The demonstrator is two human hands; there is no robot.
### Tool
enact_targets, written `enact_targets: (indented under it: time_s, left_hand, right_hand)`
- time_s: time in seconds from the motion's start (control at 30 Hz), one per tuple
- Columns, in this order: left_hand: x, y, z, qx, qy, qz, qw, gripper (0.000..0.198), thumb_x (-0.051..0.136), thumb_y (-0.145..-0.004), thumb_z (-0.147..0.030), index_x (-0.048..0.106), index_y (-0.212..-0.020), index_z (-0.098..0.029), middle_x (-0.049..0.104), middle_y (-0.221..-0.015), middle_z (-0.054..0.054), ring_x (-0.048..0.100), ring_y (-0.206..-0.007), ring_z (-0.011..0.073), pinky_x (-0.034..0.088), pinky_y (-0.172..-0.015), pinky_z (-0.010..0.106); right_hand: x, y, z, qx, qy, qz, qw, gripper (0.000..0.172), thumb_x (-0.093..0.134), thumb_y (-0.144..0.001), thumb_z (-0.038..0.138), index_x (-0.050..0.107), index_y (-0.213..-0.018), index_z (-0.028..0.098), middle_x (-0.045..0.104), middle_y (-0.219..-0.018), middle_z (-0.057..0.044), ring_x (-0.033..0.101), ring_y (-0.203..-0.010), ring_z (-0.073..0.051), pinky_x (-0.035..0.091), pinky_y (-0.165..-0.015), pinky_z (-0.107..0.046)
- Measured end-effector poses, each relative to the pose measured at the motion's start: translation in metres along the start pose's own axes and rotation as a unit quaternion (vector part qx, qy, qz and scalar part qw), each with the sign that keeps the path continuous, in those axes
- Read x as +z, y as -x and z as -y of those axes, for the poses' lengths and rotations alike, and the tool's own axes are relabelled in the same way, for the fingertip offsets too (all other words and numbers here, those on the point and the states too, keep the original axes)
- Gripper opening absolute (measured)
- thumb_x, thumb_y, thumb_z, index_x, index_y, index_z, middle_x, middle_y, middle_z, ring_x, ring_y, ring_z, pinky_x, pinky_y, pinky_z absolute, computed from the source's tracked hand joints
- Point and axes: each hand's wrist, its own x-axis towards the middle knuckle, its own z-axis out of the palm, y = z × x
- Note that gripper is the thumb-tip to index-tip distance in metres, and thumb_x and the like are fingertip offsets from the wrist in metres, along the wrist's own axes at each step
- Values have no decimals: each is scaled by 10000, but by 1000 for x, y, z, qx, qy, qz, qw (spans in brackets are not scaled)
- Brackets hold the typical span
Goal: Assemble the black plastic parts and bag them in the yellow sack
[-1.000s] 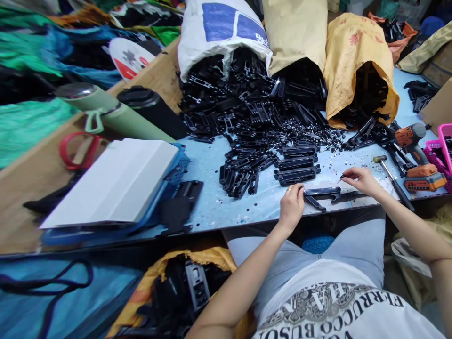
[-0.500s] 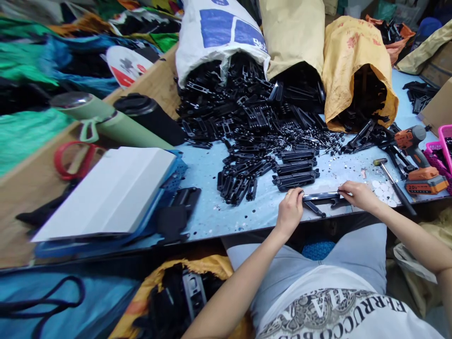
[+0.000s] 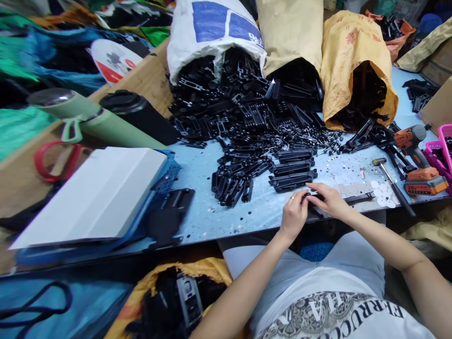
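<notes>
My left hand [image 3: 294, 212] and my right hand [image 3: 330, 200] meet near the front edge of the table. Their fingertips pinch close together at the end of a dark piece [image 3: 308, 194], mostly hidden by the fingers. Just right of my right hand a long black bar [image 3: 362, 197] lies on the table; whether it joins the pinched piece I cannot tell. Another dark part [image 3: 315, 212] shows below my right palm. Behind my left hand lie rows of black channel-shaped bars [image 3: 294, 180], with a cluster of black links [image 3: 231, 186] further left.
A hammer [image 3: 394, 184], white discs [image 3: 383, 194] and an orange cordless driver [image 3: 418, 162] lie to the right. Black parts spill from a white sack [image 3: 215, 28], beside a beige sack [image 3: 291, 33] and a yellow sack [image 3: 356, 42]. A white box [image 3: 95, 193] and green tumbler [image 3: 106, 122] are left.
My right hand has moved left from the bar's far end to meet my left hand. A black bar now shows right of it. The view has shifted slightly.
</notes>
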Motion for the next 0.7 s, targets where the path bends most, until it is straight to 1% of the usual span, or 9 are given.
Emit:
enact_targets:
  time_s: [0.07,0.17,0.27,0.33,0.4,0.47,0.57,0.63,0.7]
  left_hand:
    - [2,2,3,-16,4,-11,1000,265,483,-844,-201,522,-1106,-180,607,-1052,97,593,-962,196,499,-833,350]
    - [0,7,13,-60,18,-4,998,405,599,-771,-262,503,-1154,-170,570,-1094,116,579,-975,214,518,-774,343]
    - [-1,9,23,-123,55,28,990,320,606,-760,-287,587,-1054,-162,591,-977,88,598,-754,160,517,-646,294]
    - [0,6,28,-174,101,48,978,240,627,-731,-288,639,-933,-159,606,-900,62,554,-594,107,494,-571,261]
    - [2,1,31,-255,182,70,947,244,671,-677,-294,649,-871,-148,615,-779,33,491,-474,70,438,-464,218]
    - [5,-4,30,-350,277,87,891,296,720,-608,-288,635,-846,-133,594,-637,-2,469,-410,62,380,-390,186]
    - [9,-11,28,-440,374,66,814,356,787,-487,-235,611,-777,-124,583,-577,-26,527,-411,78,431,-403,189]
    - [10,-13,25,-463,397,39,792,365,808,-435,-196,606,-729,-120,593,-594,-26,563,-430,91,479,-429,204]
    - [10,-15,24,-477,399,30,782,361,814,-413,-168,609,-706,-117,596,-590,-25,572,-425,98,492,-420,206]
  right_hand:
    - [16,-9,-4,33,-48,2,998,319,472,-891,296,559,-1194,248,619,-1153,-61,593,-1022,-168,470,-896,-314]
    - [29,-15,-14,73,-68,-27,995,252,483,-866,247,624,-1071,211,659,-1044,-65,614,-950,-167,481,-854,-305]
    - [31,-16,-22,87,-65,-52,993,200,509,-848,259,643,-985,200,670,-952,-60,619,-857,-161,488,-797,-295]
    - [31,-15,-23,99,-71,-58,991,183,526,-841,280,641,-963,208,669,-926,-49,616,-817,-153,487,-772,-287]
    - [30,-15,-23,115,-86,-59,988,179,534,-834,290,636,-955,207,668,-905,-41,615,-788,-147,488,-752,-279]
    - [30,-15,-23,124,-101,-62,985,184,539,-828,293,630,-958,200,667,-896,-39,615,-775,-144,488,-743,-276]
    - [29,-14,-23,124,-108,-72,984,183,544,-823,297,624,-956,200,664,-894,-36,612,-782,-143,485,-749,-275]
    - [28,-14,-21,126,-107,-77,983,175,543,-822,305,619,-946,206,659,-880,-31,606,-776,-141,485,-745,-273]
    - [26,-14,-19,127,-103,-81,983,169,540,-822,317,613,-926,206,645,-892,-35,600,-762,-138,488,-723,-268]
